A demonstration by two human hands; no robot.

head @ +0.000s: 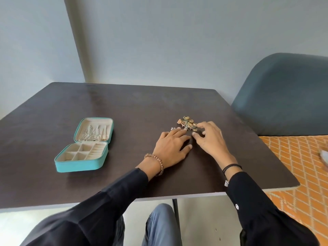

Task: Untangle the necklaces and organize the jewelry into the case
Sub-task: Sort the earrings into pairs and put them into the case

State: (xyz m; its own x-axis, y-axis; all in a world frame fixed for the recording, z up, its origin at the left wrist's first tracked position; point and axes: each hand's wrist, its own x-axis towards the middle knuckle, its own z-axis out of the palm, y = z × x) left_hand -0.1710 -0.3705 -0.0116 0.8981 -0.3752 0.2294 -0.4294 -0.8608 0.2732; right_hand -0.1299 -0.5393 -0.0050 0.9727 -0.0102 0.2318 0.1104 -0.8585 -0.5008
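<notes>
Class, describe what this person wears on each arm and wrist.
Long black sleeves cover both arms. The left wrist has a brown beaded bracelet; the right wrist has black bands. The right sleeve carries a silver stud and a white button.

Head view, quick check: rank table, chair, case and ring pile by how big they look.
1. table
2. chair, cut off by the frame edge, so only its visible part counts
3. case, lying open
4. ring pile
</notes>
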